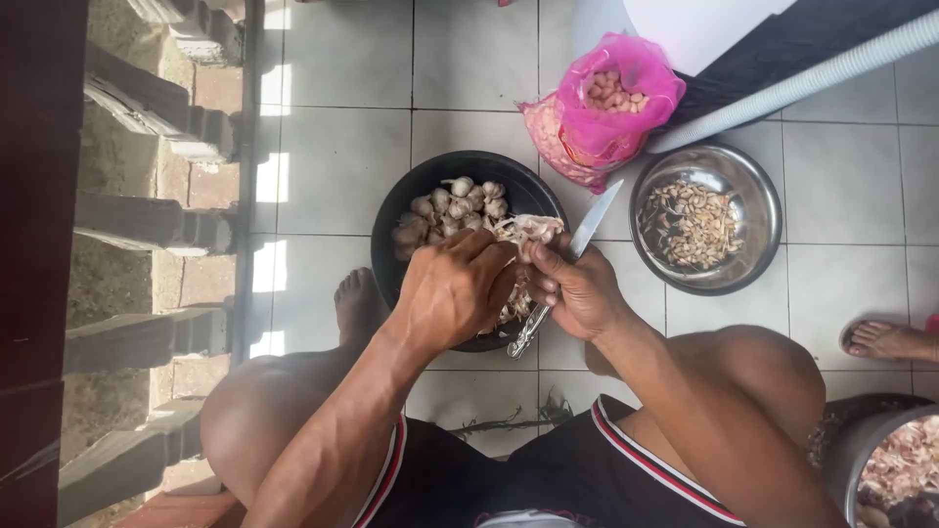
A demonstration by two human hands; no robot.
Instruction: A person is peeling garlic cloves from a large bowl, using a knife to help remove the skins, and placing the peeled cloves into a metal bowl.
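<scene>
While both hands work close together over the round black bowl [391, 227] of whole garlic bulbs [452, 207], the right hand [579, 290] has its fingers clamped on a steel-bladed knife [593, 227], blade up. The left hand [456, 286] curls around a papery bulb. A slip could bring the edge onto the left fingers, or flick skins onto the tiled floor [337, 161].

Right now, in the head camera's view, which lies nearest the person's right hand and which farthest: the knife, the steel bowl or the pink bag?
From the right hand:
1. Knife, held in that hand, blade pointing up and away.
2. Steel bowl, on the tiles to its right.
3. Pink bag, farther up, beyond the blade's tip.
</scene>
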